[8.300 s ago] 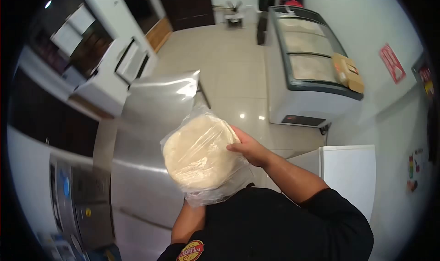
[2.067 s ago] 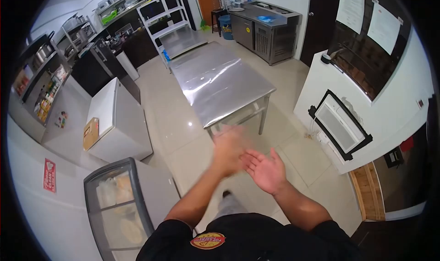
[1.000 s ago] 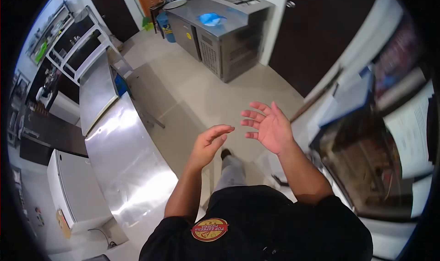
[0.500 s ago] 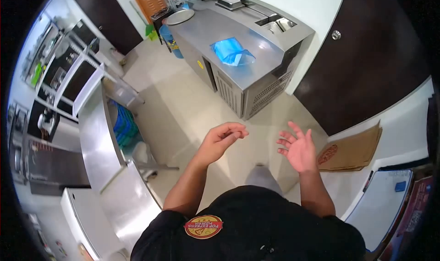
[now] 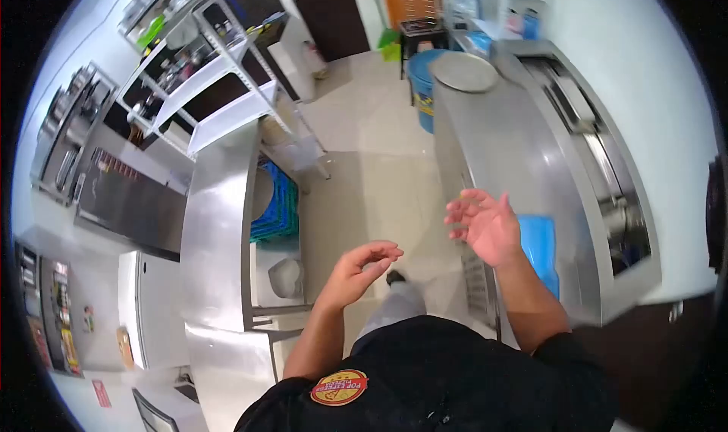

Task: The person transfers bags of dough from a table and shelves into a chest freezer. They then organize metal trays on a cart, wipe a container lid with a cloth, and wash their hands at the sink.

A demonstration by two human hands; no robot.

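My left hand is held in the air over the floor, fingers curved and apart from the thumb, with nothing in it. To its right, my right hand is raised with the palm showing and the fingers spread, also empty. That hand is beside the edge of a steel counter. A blue plastic packet lies on the counter, partly hidden behind my right forearm. Farther along the same counter is a round metal tray.
A long steel table runs along the left, with blue and green crates beneath it. Beyond stand a white shelf rack and a blue bucket. Tiled floor lies between table and counter.
The view has turned and moved forward, so the counter now stands close on my right. The bread-like round in plastic held earlier is gone from my hands. Both hands stay raised and apart.
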